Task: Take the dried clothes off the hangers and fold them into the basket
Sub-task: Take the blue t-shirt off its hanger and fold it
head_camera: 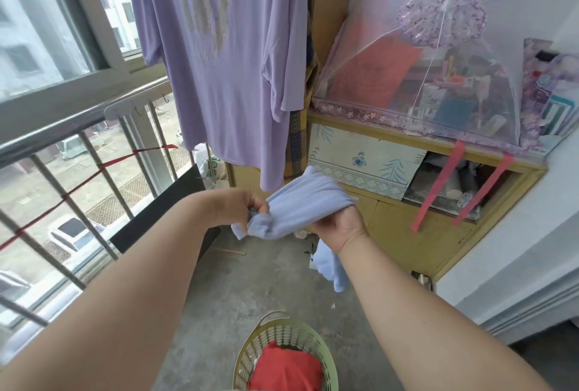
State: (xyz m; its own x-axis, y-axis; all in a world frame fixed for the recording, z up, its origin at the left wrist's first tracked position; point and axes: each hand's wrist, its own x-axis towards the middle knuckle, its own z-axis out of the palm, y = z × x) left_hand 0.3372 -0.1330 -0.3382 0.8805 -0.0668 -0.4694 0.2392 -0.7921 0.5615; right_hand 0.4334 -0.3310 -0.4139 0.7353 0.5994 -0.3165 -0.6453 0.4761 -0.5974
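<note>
A light blue garment (300,202) is held stretched between both hands, in the air in front of the person and well above the floor (250,290). It is bunched and twisted, so what kind of clothing it is cannot be told. Its left end is gathered into a wad and pinched by the curled fingers (257,206) of the left hand (238,205). Its right end is draped over the right hand (341,227), whose fingers are closed round the cloth and mostly hidden by it. A loose tail of the same fabric hangs down below the right wrist.

Lower down, near the person, a pale green perforated basket (300,332) is seen on the floor, with a red garment (285,368) lying inside it.

Behind the hands a lilac shirt (225,55) is hung up, its hem reaching down close to the blue garment. To the right a yellow cabinet (401,227) is stood against the wall, topped by a lace-trimmed mesh cover (423,77). To the left a metal railing (78,118) runs along the window, and a black board (163,212) is leaned beneath it.
</note>
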